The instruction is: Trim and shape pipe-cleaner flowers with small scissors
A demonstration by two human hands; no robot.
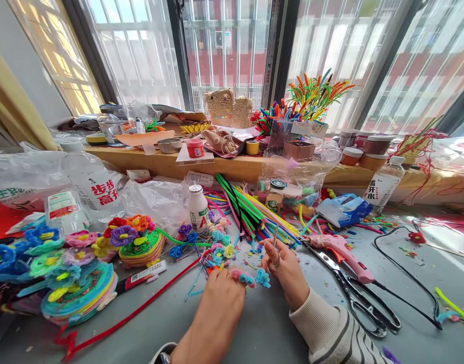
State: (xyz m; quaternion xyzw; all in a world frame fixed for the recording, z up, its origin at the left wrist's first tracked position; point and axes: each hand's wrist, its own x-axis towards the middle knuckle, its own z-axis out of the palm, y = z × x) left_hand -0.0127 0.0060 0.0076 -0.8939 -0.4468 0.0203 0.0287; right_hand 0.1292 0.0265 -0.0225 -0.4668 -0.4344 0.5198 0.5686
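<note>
My left hand (223, 297) is closed on a small fuzzy pipe-cleaner piece (247, 279) in pink and blue, which sticks out to the right of the fingers. At its right end is a light-blue fuzzy tuft (262, 278), close to my other hand. My right hand (287, 270) is closed around a slim pointed metal tool (276, 232), its tip upward; whether it is tweezers or small scissors I cannot make out. Just beyond my left hand lie small pipe-cleaner flowers (218, 250). A long red pipe cleaner (140, 307) stretches across the table to the left.
Large black-handled scissors (363, 298) and a pink glue gun (343, 258) with a black cord lie right. Pipe-cleaner bundles (241, 202), a white bottle (197, 207) and a glass jar (275, 196) stand behind. Flower-topped round stacks (80, 293) sit left, below a crowded windowsill (156, 164).
</note>
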